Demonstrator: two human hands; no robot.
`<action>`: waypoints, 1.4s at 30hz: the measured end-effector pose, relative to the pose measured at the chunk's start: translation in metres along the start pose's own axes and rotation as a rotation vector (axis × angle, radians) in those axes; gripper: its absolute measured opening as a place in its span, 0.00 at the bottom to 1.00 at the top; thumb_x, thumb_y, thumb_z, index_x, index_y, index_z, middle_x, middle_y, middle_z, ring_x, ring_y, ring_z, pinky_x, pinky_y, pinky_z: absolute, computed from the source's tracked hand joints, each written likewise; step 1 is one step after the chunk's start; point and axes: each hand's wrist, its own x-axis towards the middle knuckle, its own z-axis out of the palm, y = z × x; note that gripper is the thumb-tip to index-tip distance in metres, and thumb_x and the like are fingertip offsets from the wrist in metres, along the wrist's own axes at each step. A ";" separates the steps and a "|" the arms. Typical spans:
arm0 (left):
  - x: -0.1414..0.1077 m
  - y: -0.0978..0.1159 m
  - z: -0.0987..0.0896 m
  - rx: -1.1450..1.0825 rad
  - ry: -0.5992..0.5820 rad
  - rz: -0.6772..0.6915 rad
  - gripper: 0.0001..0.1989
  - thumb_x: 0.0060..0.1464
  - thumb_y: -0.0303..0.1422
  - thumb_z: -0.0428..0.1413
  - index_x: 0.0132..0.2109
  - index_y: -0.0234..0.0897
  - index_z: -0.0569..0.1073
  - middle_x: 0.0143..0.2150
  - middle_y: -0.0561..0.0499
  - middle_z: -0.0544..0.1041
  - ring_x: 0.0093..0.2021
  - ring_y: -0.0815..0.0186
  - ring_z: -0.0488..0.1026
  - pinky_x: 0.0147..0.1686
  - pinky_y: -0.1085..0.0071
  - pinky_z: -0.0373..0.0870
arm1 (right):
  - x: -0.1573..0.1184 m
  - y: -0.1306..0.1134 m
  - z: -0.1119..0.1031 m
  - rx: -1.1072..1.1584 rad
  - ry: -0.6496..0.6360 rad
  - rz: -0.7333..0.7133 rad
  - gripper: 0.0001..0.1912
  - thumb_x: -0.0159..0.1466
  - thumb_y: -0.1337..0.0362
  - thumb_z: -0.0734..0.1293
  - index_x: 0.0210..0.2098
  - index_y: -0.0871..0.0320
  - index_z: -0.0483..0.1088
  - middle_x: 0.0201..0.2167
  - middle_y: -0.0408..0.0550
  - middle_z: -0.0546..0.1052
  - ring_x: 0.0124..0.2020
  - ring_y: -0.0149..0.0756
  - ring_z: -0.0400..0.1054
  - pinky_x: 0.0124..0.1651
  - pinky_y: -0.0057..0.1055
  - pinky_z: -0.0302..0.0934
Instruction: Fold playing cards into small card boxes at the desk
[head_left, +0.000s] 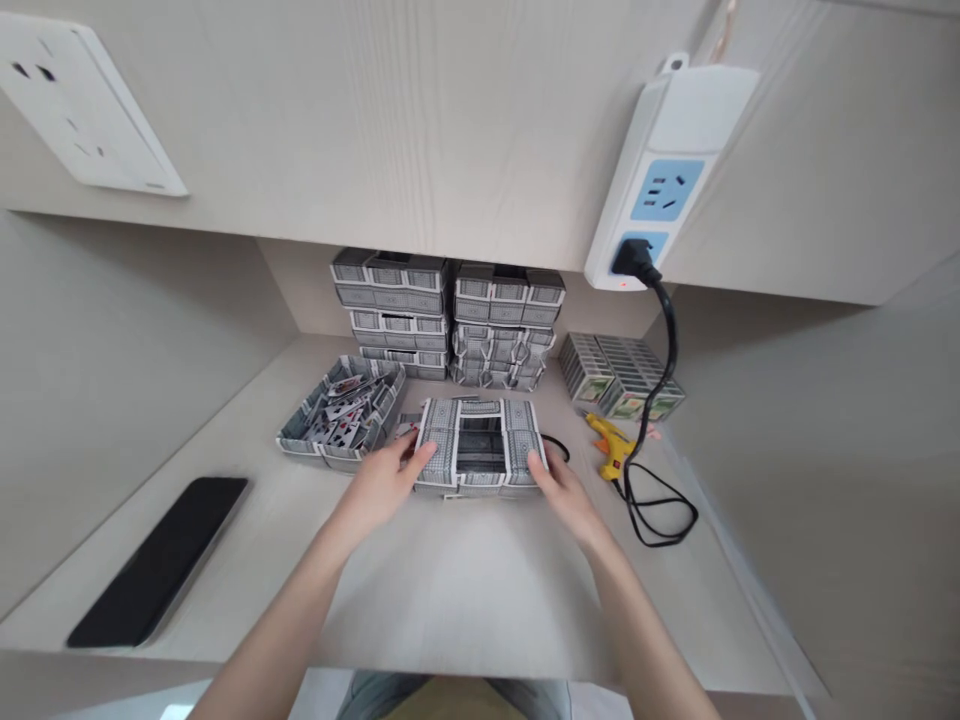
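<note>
A box made of grey patterned playing cards (442, 440), with a rectangular opening in the middle of its top, is held at both ends over the desk. My left hand (386, 475) grips its left end, thumb on the near side. At the right end, my right hand (564, 487) holds it in the same way, with the thumb on the front corner. Some loose cards show partly behind the box's left end. Left of it is an open card tray (341, 455) filled with loose playing cards.
Card boxes stand in two stacks (397, 298) (506, 300) at the back. Packed card decks (619, 375) and a yellow glue gun (611, 447) with a black cord are at right. A black phone (161, 560) lies left. A power strip (664, 170) hangs above.
</note>
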 end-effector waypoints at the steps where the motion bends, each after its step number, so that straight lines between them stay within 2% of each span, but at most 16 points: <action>1: -0.004 0.000 0.002 0.029 -0.008 -0.017 0.23 0.49 0.47 0.50 0.48 0.38 0.71 0.46 0.45 0.75 0.48 0.55 0.69 0.47 0.66 0.62 | 0.001 -0.003 -0.001 0.037 0.002 0.069 0.22 0.59 0.51 0.59 0.50 0.53 0.65 0.51 0.49 0.69 0.53 0.43 0.61 0.52 0.42 0.57; 3: -0.009 0.003 0.004 0.059 -0.032 -0.020 0.26 0.51 0.48 0.46 0.51 0.36 0.68 0.48 0.44 0.73 0.50 0.55 0.68 0.47 0.66 0.62 | 0.003 -0.007 -0.002 0.149 0.027 0.215 0.23 0.59 0.48 0.58 0.47 0.53 0.68 0.49 0.48 0.71 0.51 0.45 0.63 0.48 0.40 0.61; 5: -0.012 0.006 0.005 0.047 -0.059 -0.016 0.27 0.52 0.48 0.45 0.53 0.36 0.66 0.48 0.45 0.73 0.47 0.57 0.70 0.47 0.66 0.64 | 0.004 -0.009 -0.002 0.262 0.054 0.294 0.23 0.57 0.48 0.60 0.47 0.53 0.69 0.48 0.47 0.72 0.49 0.45 0.65 0.43 0.37 0.64; 8: -0.013 0.009 0.005 -0.009 -0.069 0.007 0.28 0.51 0.48 0.46 0.54 0.37 0.65 0.47 0.46 0.74 0.43 0.60 0.73 0.45 0.67 0.66 | 0.005 -0.010 -0.001 0.375 0.076 0.294 0.23 0.53 0.54 0.67 0.47 0.51 0.68 0.47 0.45 0.72 0.48 0.44 0.65 0.44 0.35 0.63; 13: -0.012 0.012 0.006 -0.154 -0.071 0.044 0.27 0.51 0.46 0.48 0.55 0.37 0.64 0.51 0.47 0.71 0.46 0.61 0.71 0.46 0.69 0.67 | 0.004 -0.016 -0.003 0.517 0.144 0.325 0.26 0.49 0.57 0.70 0.48 0.52 0.67 0.44 0.45 0.74 0.45 0.42 0.68 0.42 0.33 0.63; 19: -0.009 0.019 0.010 -0.292 -0.042 0.063 0.28 0.51 0.44 0.50 0.56 0.37 0.62 0.55 0.48 0.67 0.53 0.61 0.66 0.53 0.65 0.60 | 0.004 -0.033 -0.009 0.669 0.074 0.420 0.29 0.50 0.58 0.69 0.52 0.48 0.62 0.42 0.44 0.75 0.37 0.40 0.71 0.35 0.35 0.65; 24: -0.006 0.026 0.015 -0.488 0.030 0.059 0.24 0.50 0.41 0.52 0.53 0.34 0.66 0.54 0.46 0.68 0.54 0.62 0.65 0.54 0.66 0.59 | 0.009 -0.033 -0.009 0.784 0.203 0.364 0.26 0.50 0.61 0.69 0.49 0.47 0.64 0.42 0.42 0.75 0.37 0.38 0.70 0.34 0.35 0.66; 27: -0.005 0.020 0.017 -0.576 0.111 0.048 0.20 0.48 0.42 0.53 0.45 0.32 0.72 0.47 0.44 0.74 0.48 0.61 0.70 0.49 0.65 0.65 | 0.014 -0.028 -0.013 0.829 0.255 0.340 0.21 0.50 0.61 0.68 0.45 0.49 0.67 0.38 0.41 0.76 0.35 0.37 0.71 0.35 0.35 0.65; 30: -0.004 0.008 0.020 -0.630 0.132 0.028 0.18 0.48 0.42 0.53 0.39 0.31 0.73 0.40 0.43 0.76 0.41 0.62 0.73 0.42 0.66 0.69 | 0.022 -0.029 -0.019 0.864 0.345 0.275 0.17 0.51 0.61 0.68 0.41 0.50 0.69 0.35 0.39 0.77 0.34 0.36 0.70 0.35 0.35 0.65; 37: 0.004 -0.030 0.037 -0.463 0.131 -0.010 0.16 0.48 0.42 0.52 0.34 0.32 0.72 0.33 0.46 0.77 0.30 0.65 0.74 0.36 0.68 0.69 | 0.055 -0.058 -0.016 0.915 0.538 -0.072 0.16 0.52 0.61 0.65 0.41 0.51 0.70 0.38 0.39 0.75 0.42 0.33 0.68 0.40 0.32 0.64; 40: 0.004 -0.046 0.046 -0.308 0.078 -0.008 0.14 0.49 0.40 0.49 0.35 0.34 0.72 0.33 0.48 0.77 0.28 0.65 0.73 0.34 0.68 0.69 | 0.078 -0.077 -0.012 0.889 0.543 -0.197 0.17 0.52 0.60 0.64 0.42 0.53 0.69 0.41 0.41 0.74 0.44 0.34 0.67 0.41 0.32 0.63; 42: 0.003 -0.053 0.050 -0.203 0.062 0.046 0.13 0.50 0.39 0.48 0.35 0.35 0.72 0.34 0.48 0.77 0.31 0.65 0.73 0.34 0.69 0.68 | 0.097 -0.090 -0.013 0.862 0.530 -0.201 0.17 0.52 0.58 0.64 0.41 0.53 0.69 0.41 0.42 0.73 0.44 0.36 0.67 0.39 0.33 0.64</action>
